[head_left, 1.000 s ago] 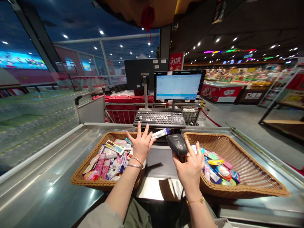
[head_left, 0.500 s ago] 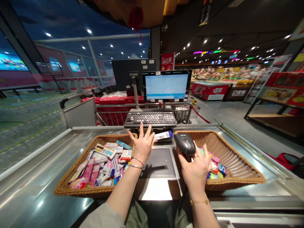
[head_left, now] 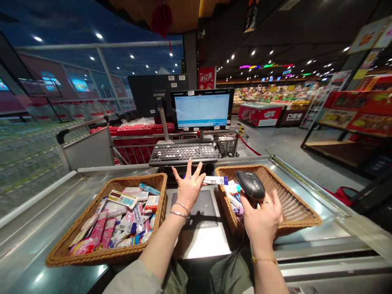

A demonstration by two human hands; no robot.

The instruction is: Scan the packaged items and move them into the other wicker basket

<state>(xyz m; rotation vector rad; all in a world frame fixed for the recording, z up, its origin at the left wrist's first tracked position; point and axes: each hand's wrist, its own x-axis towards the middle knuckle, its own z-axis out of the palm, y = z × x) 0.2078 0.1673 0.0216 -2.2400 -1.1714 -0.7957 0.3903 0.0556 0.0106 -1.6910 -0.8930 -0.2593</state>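
My left hand [head_left: 188, 191] holds a narrow white-and-purple carton [head_left: 216, 180] with a barcode. The carton sticks out to the right, and its grip behind my palm is partly hidden; my fingertips look spread. Wrapped in my right hand [head_left: 263, 216] is a black handheld barcode scanner [head_left: 250, 184], its head near the carton's purple end. On the left stands a wicker basket [head_left: 58, 250] heaped with small packaged goods [head_left: 121, 220]. My right hand is over another wicker basket [head_left: 298, 204], where several packages [head_left: 234, 196] lie at its left side.
A keyboard [head_left: 184, 151] and a lit monitor [head_left: 202, 109] stand ahead of me. Between the baskets is a grey flat pad [head_left: 203, 214] on the metal counter [head_left: 27, 232]. Shopping carts [head_left: 131, 143] stand behind the counter.
The view has turned a little to the right. My left hand has carried the carton right, so its end now reaches over the right basket's edge, beside the scanner.
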